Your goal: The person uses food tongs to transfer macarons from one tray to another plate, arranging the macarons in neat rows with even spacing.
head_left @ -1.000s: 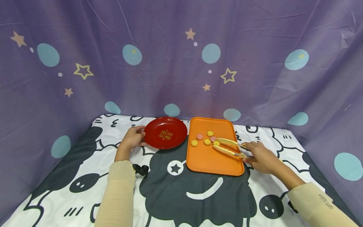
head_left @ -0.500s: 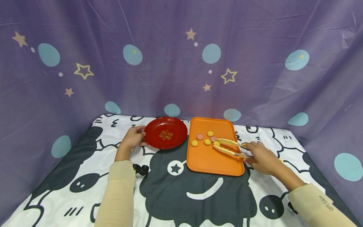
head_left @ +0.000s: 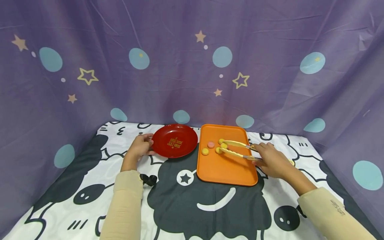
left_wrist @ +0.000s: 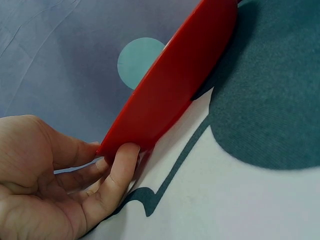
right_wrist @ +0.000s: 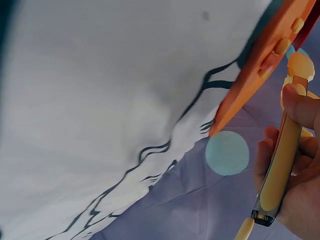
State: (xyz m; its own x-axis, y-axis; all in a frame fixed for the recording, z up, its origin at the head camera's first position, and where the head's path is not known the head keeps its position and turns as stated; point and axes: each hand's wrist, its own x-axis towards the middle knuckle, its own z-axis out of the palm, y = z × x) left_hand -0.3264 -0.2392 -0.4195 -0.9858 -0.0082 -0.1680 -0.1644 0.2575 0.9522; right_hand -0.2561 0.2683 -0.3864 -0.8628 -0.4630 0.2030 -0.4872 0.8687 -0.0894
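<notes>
My left hand (head_left: pixel 140 146) pinches the left rim of a round red plate (head_left: pixel 186 133) with gold lettering; in the left wrist view the plate (left_wrist: pixel 165 80) rises at a slant from the thumb and fingertips. A pair of yellow-tipped tongs (head_left: pixel 235 153) is gripped by my right hand (head_left: pixel 271 161), thumb along one arm in the right wrist view. The tong tips are spread over an orange tray (head_left: pixel 225 173), with a yellow macaron (head_left: pixel 224 145) between them. Close by lie two more yellow macarons (head_left: pixel 218 150). Farther left are a pink macaron (head_left: pixel 211 144) and another yellow one (head_left: pixel 205 151).
A cartoon-sheep cloth (head_left: pixel 210 223) in black and white covers the table. Behind it hangs a purple curtain (head_left: pixel 174 83) with stars and blue dots. The plate's right edge sits close beside the tray's left edge.
My right hand and the tongs have shifted left and slightly away from me. A yellow macaron has moved with the tips, and a pink one near them is now hidden. My left hand stays put.
</notes>
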